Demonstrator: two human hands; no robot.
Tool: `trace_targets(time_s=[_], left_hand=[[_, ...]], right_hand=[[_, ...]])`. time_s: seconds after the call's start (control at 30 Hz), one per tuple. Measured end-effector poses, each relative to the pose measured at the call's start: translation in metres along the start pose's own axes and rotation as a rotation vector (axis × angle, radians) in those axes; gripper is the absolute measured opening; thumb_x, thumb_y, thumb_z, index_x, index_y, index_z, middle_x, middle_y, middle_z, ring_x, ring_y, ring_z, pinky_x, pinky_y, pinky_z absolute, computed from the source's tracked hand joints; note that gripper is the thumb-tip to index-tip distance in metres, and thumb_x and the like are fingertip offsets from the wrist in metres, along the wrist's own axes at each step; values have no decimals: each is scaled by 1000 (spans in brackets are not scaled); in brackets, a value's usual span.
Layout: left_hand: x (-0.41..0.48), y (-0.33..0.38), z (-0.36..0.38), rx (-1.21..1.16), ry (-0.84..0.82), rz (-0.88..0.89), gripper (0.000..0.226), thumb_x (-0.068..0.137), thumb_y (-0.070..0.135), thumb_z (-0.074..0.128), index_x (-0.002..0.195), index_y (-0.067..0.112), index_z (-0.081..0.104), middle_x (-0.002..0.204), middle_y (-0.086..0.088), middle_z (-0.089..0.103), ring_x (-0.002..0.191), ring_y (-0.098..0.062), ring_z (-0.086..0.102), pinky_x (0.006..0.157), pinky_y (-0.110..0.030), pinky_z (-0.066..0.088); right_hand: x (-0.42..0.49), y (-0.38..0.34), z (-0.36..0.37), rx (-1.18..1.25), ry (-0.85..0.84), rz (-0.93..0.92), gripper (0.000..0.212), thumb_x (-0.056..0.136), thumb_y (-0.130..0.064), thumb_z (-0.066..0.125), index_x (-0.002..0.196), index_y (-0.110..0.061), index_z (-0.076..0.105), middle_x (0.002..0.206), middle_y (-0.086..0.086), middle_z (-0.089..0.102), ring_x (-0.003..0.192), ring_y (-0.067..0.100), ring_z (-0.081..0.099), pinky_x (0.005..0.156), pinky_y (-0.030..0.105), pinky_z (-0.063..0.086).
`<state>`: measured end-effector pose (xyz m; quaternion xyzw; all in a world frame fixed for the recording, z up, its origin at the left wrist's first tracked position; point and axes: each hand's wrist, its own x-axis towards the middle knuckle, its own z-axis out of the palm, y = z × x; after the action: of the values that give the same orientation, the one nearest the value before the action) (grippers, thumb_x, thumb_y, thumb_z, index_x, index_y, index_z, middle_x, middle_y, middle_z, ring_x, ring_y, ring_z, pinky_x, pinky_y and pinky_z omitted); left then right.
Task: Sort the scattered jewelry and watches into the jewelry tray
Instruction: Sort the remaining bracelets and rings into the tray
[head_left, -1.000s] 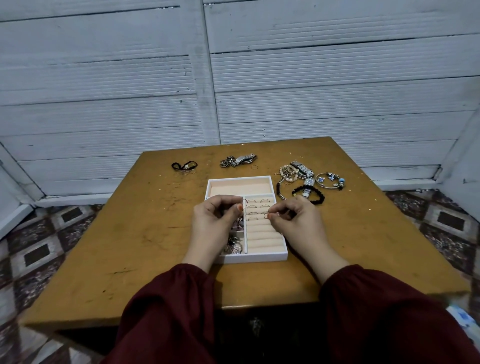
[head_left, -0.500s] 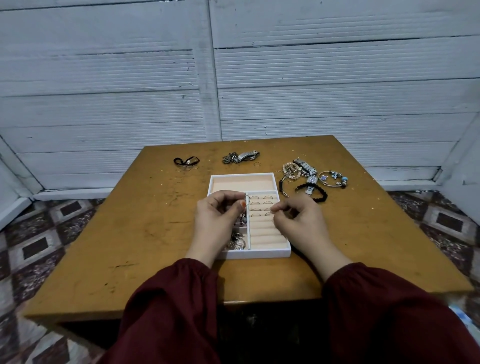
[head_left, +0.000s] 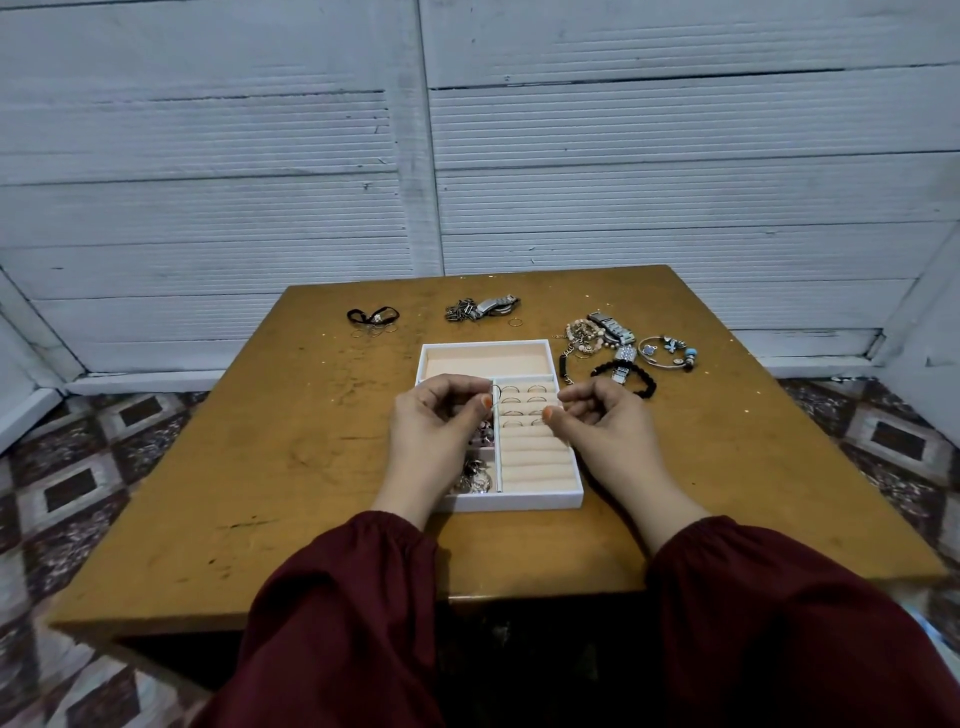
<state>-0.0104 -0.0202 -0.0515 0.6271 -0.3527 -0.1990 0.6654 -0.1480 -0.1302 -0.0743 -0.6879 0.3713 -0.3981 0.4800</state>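
Observation:
A white jewelry tray with peach lining sits mid-table. Several thin rings stand in its ring rolls, and mixed jewelry fills the small left compartments; the long back compartment is bare. My left hand hovers over the tray's left side, thumb and finger pinched on what looks like a thin ring. My right hand is at the tray's right edge with fingers closed and nothing visible in them. Scattered pieces: a watch with chain, a beaded bracelet and watch pile, a charm bangle, a black bracelet.
A black cord bracelet with a few thin rings lies at the back left of the brown table. One loose ring lies behind the tray. White panelled walls close in behind the table, over a patterned tile floor.
My right hand has drawn back from the ring rolls toward the tray's right edge. My left hand stays over the tray's left side, still pinched.

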Motion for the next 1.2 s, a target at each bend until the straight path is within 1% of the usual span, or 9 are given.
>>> trace_targets(time_s=[0.17, 0.37, 0.47, 0.57, 0.67, 0.77, 0.87, 1.03, 1.2], left_hand=[[-1, 1, 0, -1, -2, -1, 21, 83, -5, 67, 82, 16, 71, 81, -13, 71, 71, -18, 63, 57, -23, 55], [0, 1, 0, 13, 0, 24, 23, 82, -5, 67, 85, 18, 69, 78, -4, 70, 71, -11, 64, 60, -24, 57], [1, -4, 0, 75, -9, 63, 24, 83, -3, 68, 92, 20, 69, 78, 2, 69, 70, -3, 64, 64, -23, 56], [1, -7, 1, 221, -58, 104, 17, 84, 2, 68, 91, 16, 74, 89, 0, 72, 73, -1, 63, 65, -26, 56], [0, -9, 2, 360, -95, 173, 23, 81, 3, 70, 83, 26, 73, 87, 5, 70, 77, 0, 62, 70, -25, 54], [-2, -9, 2, 485, -109, 196, 30, 78, 13, 74, 75, 42, 68, 87, 1, 65, 84, -2, 56, 75, -22, 49], [-5, -6, 3, 533, -104, 181, 33, 77, 18, 76, 70, 48, 63, 81, 2, 61, 89, -9, 55, 78, -30, 52], [-10, 6, 6, 607, -114, 208, 23, 77, 17, 77, 73, 38, 68, 71, 20, 52, 93, -18, 52, 81, -38, 50], [-13, 10, 7, 649, -116, 233, 15, 78, 12, 73, 80, 27, 75, 72, 25, 49, 97, -17, 46, 86, -39, 46]], right_hand=[[0, 0, 0, -35, 5, -3, 17, 75, -15, 78, 85, -17, 64, 73, -2, 58, 58, 4, 50, 60, 23, 46], [2, 2, 1, -1, 38, 8, 7, 82, -17, 71, 82, -17, 64, 70, 1, 61, 61, 8, 53, 62, 28, 48], [3, 2, 1, 29, 92, -7, 9, 87, -16, 64, 78, -18, 62, 66, -6, 56, 58, 1, 49, 58, 20, 43], [2, 0, 1, 50, 114, -21, 12, 89, -13, 60, 78, -16, 62, 61, -10, 52, 49, -6, 45, 50, 10, 36], [1, -2, 0, 53, 129, -35, 15, 90, -12, 59, 76, -16, 61, 57, -13, 49, 46, -7, 44, 46, 8, 32], [0, -3, 0, 51, 131, -44, 20, 91, -13, 59, 72, -19, 58, 55, -13, 48, 46, -6, 44, 46, 9, 32], [-1, -3, -1, 47, 133, -42, 21, 91, -15, 59, 71, -20, 58, 50, -15, 48, 46, -6, 44, 46, 9, 32], [-2, -6, -2, 42, 135, -50, 21, 92, -14, 58, 72, -18, 57, 55, -13, 48, 45, -8, 45, 45, 8, 32], [1, -3, 0, 49, 142, -43, 19, 91, -13, 59, 72, -18, 58, 56, -13, 49, 46, -6, 44, 47, 9, 33]])
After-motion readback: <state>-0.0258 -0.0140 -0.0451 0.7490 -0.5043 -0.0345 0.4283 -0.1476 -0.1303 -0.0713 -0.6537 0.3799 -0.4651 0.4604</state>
